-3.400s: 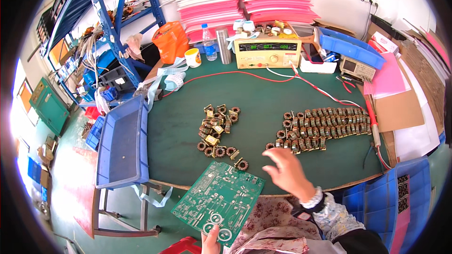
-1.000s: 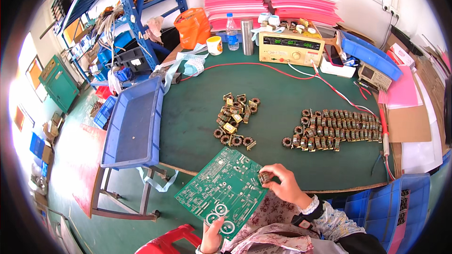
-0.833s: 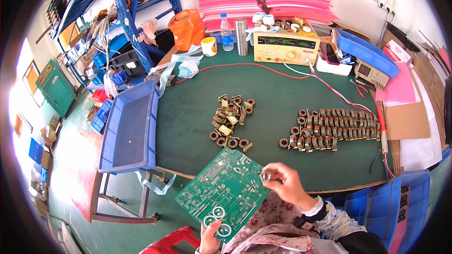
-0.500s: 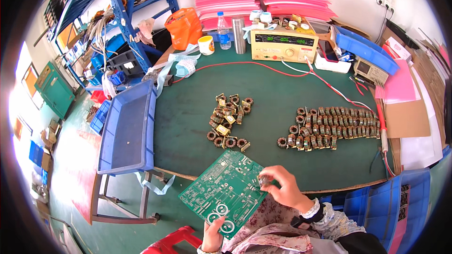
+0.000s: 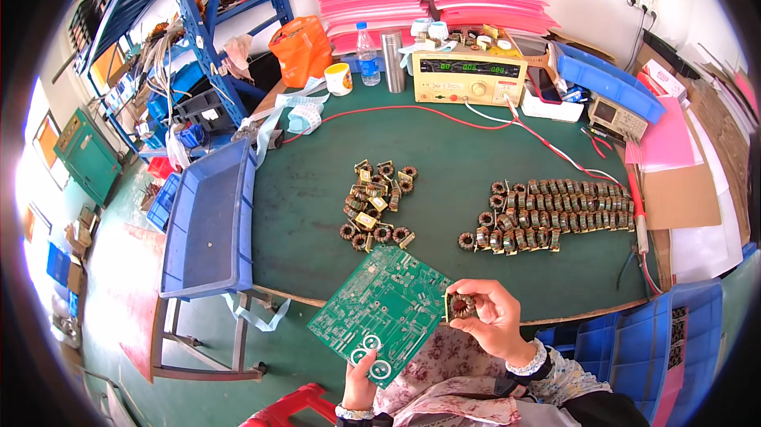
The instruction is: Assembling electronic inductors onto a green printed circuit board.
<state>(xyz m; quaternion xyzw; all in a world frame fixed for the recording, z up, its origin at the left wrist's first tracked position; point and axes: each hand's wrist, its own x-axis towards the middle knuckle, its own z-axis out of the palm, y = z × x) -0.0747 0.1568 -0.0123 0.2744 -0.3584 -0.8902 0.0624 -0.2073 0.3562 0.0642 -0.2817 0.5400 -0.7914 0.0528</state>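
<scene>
My left hand [image 5: 361, 383] grips the lower corner of a green circuit board [image 5: 380, 300], thumb on top beside white printed rings. The board is tilted over the table's front edge and my lap. In my right hand [image 5: 498, 320] a toroidal coil [image 5: 460, 306] is pinched between thumb and fingers, its round opening showing, close to the board's right corner. A loose pile of toroidal coils [image 5: 371, 201] lies beyond the board. Farther right, more coils stand packed in rows [image 5: 555, 209].
A blue tray [image 5: 208, 221] stands at the left. A beige power supply [image 5: 469, 80] sits at the back, with red and white leads running right to a red probe [image 5: 639, 205]. Behind are a bottle [image 5: 367, 59], a steel flask [image 5: 392, 62] and a cup [image 5: 338, 79].
My right hand has turned the coil so its ring faces up more, and moved slightly right at the board's corner. The board has shifted a little; the whole view has moved slightly.
</scene>
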